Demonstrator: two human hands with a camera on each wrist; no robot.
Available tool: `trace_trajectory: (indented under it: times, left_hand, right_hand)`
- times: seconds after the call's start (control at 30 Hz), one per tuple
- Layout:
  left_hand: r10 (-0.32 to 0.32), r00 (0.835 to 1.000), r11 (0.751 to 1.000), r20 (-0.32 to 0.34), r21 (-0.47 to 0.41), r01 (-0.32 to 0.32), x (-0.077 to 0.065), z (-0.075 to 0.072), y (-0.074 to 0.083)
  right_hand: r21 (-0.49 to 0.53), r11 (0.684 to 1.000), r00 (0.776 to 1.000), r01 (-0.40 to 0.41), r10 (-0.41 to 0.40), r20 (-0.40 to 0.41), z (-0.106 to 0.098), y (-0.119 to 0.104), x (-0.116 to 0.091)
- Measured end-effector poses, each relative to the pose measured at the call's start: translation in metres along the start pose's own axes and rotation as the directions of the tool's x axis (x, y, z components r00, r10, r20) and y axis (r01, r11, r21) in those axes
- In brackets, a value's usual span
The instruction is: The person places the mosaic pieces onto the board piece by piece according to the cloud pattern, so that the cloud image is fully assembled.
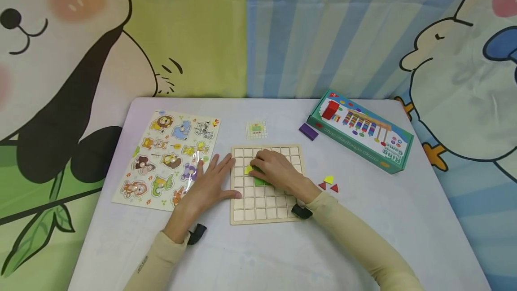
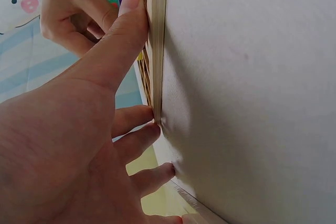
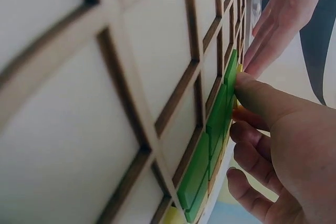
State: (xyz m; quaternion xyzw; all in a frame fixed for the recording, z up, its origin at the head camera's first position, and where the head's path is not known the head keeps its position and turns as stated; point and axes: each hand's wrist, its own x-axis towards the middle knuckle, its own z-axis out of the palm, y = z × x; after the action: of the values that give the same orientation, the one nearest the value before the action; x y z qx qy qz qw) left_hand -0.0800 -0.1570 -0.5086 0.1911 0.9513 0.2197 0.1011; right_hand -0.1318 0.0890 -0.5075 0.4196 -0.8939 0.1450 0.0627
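Observation:
A wooden grid board (image 1: 266, 217) lies on the table with green tiles (image 1: 260, 182) and a yellow tile (image 1: 247, 169) in its cells. My right hand (image 1: 276, 169) bends over these tiles. In the right wrist view its thumb (image 3: 262, 95) touches a green tile (image 3: 193, 174), with the other fingers curled close by; the fingertips' far side is hidden. Along the board's left edge rests my left hand (image 1: 208, 183), fingers spread and thumb on the rim. The left wrist view shows that thumb (image 2: 128, 30) against the board's side (image 2: 157, 51).
Right of the board lie a loose yellow piece (image 1: 329, 179) and two red triangles (image 1: 334, 188). Behind stand a small pattern card (image 1: 256, 130), a purple block (image 1: 308, 131) and a green game box (image 1: 361, 131). An animal puzzle board (image 1: 165, 160) lies left, partly under my left hand.

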Motion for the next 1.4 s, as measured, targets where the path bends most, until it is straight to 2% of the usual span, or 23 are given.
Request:
trace_trajectory:
  times: [0.37, 0.67, 0.87, 1.03, 1.17, 1.4]
  left_hand:
    - [-0.003, 1.000, 1.000, 0.002, 0.004, 0.003, -0.0002, -0.0008, 0.0003]
    - [-0.002, 1.000, 1.000, 0.002, -0.003, 0.002, 0.0000, -0.0008, 0.0007]
    - [-0.003, 1.000, 1.000, 0.004, -0.008, 0.003, -0.0004, -0.0018, 0.0016]
    - [-0.005, 1.000, 1.000, 0.006, -0.006, 0.005, -0.0006, -0.0013, 0.0017]
    - [-0.005, 1.000, 1.000, 0.003, -0.004, 0.005, -0.0004, -0.0004, 0.0011]
    - [0.010, 1.000, 1.000, -0.015, 0.008, -0.009, -0.0005, -0.0005, 0.0014]
  right_hand:
    - [-0.003, 1.000, 1.000, -0.010, 0.010, 0.023, -0.0024, -0.0017, -0.0001]
    - [-0.025, 0.999, 0.999, 0.030, -0.029, 0.012, -0.0012, -0.0029, 0.0014]
    - [-0.011, 0.999, 0.999, 0.030, -0.030, 0.014, -0.0005, -0.0050, 0.0031]
    - [0.018, 0.999, 0.998, 0.045, -0.046, 0.047, -0.0002, -0.0082, 0.0047]
    - [0.018, 0.999, 0.997, 0.032, -0.033, 0.069, -0.0010, -0.0096, 0.0046]
    - [0.057, 0.998, 0.998, -0.011, 0.008, 0.060, -0.0021, -0.0072, 0.0059]
